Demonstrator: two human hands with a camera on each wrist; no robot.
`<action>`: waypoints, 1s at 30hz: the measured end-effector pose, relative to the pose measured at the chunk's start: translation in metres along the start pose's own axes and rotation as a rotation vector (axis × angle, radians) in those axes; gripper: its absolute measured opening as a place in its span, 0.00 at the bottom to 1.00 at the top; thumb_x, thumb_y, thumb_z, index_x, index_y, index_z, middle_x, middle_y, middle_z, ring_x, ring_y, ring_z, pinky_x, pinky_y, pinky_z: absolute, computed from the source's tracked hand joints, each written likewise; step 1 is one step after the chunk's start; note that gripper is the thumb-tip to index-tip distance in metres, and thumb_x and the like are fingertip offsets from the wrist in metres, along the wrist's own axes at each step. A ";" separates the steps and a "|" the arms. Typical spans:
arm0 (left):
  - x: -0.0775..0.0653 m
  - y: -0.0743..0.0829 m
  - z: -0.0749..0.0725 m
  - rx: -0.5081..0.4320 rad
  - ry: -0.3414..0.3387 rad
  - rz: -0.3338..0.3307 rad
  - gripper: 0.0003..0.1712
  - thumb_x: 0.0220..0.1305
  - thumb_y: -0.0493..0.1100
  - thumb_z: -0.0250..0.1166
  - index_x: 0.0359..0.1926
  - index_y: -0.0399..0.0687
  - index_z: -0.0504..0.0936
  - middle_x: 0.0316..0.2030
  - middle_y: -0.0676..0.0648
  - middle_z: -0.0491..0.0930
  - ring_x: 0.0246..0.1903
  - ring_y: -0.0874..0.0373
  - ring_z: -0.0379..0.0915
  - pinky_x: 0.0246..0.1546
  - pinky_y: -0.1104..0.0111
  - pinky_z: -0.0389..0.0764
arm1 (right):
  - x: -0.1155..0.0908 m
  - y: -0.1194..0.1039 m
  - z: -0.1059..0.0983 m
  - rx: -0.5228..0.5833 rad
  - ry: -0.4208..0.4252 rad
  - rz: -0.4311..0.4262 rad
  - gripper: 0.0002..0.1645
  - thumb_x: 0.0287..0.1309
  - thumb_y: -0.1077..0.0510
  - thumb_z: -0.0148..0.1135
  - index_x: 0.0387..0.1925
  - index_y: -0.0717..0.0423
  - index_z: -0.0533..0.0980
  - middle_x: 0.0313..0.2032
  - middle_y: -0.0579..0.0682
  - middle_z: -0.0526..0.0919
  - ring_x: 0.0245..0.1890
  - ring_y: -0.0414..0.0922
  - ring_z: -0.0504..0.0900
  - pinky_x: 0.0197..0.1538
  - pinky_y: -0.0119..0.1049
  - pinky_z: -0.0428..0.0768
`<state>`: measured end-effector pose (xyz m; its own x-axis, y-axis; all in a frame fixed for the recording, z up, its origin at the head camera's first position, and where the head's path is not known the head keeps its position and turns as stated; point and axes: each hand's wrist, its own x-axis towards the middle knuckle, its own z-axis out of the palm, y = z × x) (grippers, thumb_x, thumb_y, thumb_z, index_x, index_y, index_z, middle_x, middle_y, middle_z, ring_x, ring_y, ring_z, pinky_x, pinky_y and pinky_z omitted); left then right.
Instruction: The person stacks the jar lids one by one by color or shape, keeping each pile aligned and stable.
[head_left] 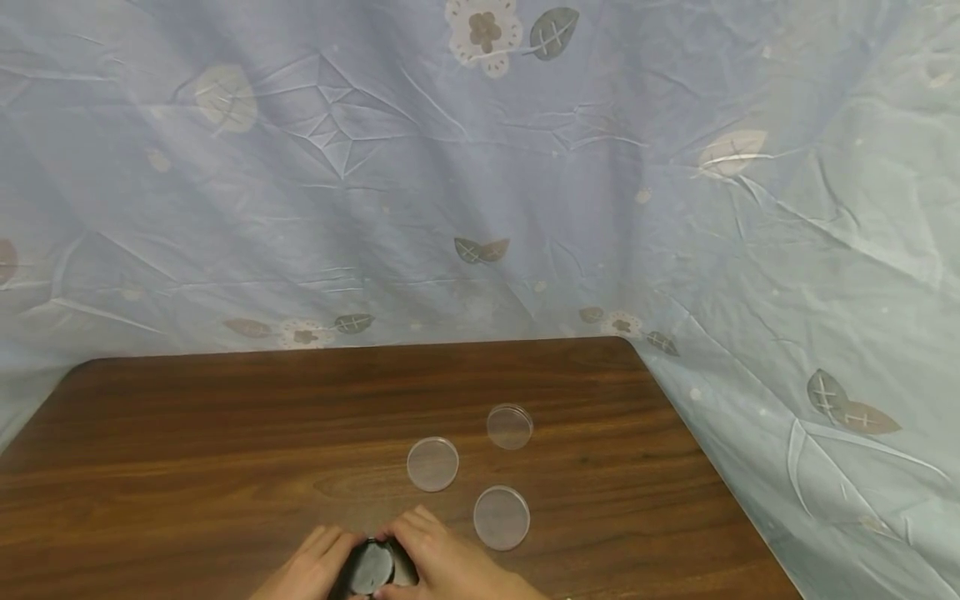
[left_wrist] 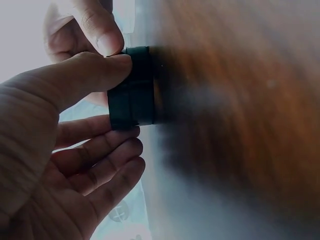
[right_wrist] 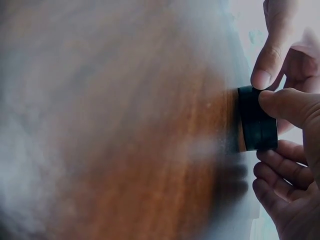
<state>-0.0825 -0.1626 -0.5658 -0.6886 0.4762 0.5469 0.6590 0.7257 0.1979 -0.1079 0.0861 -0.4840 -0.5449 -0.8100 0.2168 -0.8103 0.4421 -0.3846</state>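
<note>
At the near edge of the head view, a small dark case-like object (head_left: 372, 568) with a grey round face is held between both hands. My left hand (head_left: 309, 565) grips its left side, and my right hand (head_left: 444, 560) its right. In the left wrist view the object (left_wrist: 131, 90) appears as a short black body with a seam line; the left thumb presses one side and fingertips meet the other. The right wrist view shows the right thumb (right_wrist: 285, 103) against the same black body (right_wrist: 257, 122), close over the wooden table. Its exact kind cannot be told.
Three clear round dishes, like petri dishes, lie on the brown wooden table (head_left: 187, 450): one dish (head_left: 502, 518) right of the hands, another (head_left: 432, 464) beyond them, a third (head_left: 510, 427) farther back. A patterned pale-blue cloth (head_left: 420, 183) hangs behind the table and along its right side.
</note>
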 end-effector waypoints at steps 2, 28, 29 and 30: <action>0.000 0.000 0.000 -0.002 -0.012 -0.010 0.41 0.48 0.75 0.76 0.52 0.52 0.79 0.42 0.63 0.79 0.42 0.69 0.72 0.37 0.73 0.80 | 0.000 0.000 0.000 -0.014 0.011 -0.011 0.29 0.65 0.43 0.73 0.59 0.53 0.76 0.52 0.43 0.85 0.54 0.33 0.77 0.57 0.12 0.71; -0.002 0.003 0.001 0.001 -0.096 -0.077 0.46 0.47 0.82 0.72 0.52 0.53 0.81 0.43 0.64 0.78 0.44 0.72 0.69 0.37 0.74 0.80 | -0.002 0.001 0.000 0.040 -0.007 -0.021 0.30 0.67 0.43 0.70 0.63 0.53 0.74 0.54 0.44 0.84 0.56 0.36 0.78 0.61 0.18 0.74; -0.002 0.004 0.000 0.000 -0.093 -0.075 0.46 0.46 0.82 0.72 0.52 0.52 0.81 0.44 0.64 0.78 0.44 0.71 0.70 0.37 0.74 0.80 | -0.003 0.002 0.000 0.046 -0.015 -0.022 0.30 0.68 0.43 0.69 0.63 0.53 0.74 0.55 0.44 0.84 0.57 0.35 0.78 0.61 0.19 0.74; -0.001 0.005 -0.002 -0.003 -0.092 -0.077 0.46 0.46 0.82 0.72 0.52 0.53 0.81 0.44 0.64 0.78 0.44 0.71 0.70 0.37 0.74 0.80 | -0.003 0.002 0.000 0.053 -0.021 -0.021 0.31 0.68 0.42 0.68 0.64 0.53 0.74 0.56 0.44 0.84 0.57 0.35 0.78 0.62 0.19 0.75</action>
<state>-0.0780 -0.1608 -0.5644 -0.7620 0.4627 0.4530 0.6038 0.7604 0.2392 -0.1078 0.0890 -0.4849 -0.5229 -0.8269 0.2067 -0.8084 0.4043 -0.4278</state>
